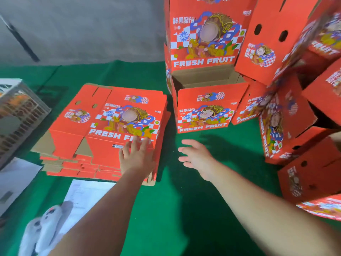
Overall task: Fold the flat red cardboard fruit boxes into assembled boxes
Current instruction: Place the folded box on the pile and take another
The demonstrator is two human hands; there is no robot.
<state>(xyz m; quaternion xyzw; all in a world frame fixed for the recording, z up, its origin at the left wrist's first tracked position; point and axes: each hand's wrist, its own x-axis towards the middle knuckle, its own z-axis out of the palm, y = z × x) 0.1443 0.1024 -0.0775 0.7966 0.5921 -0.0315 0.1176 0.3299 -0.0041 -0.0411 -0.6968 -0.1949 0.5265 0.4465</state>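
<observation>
Partly blurred right boxes | left grip flat on stack | right grip spread, empty

I see a stack of flat red fruit boxes lying on the green mat toward its left side, printed "FRESH FRUIT" face up, brown flaps showing at the left edge. Just right of it stands an assembled open box, top open, with more assembled boxes piled along the mat's right edge, several tilted.
</observation>
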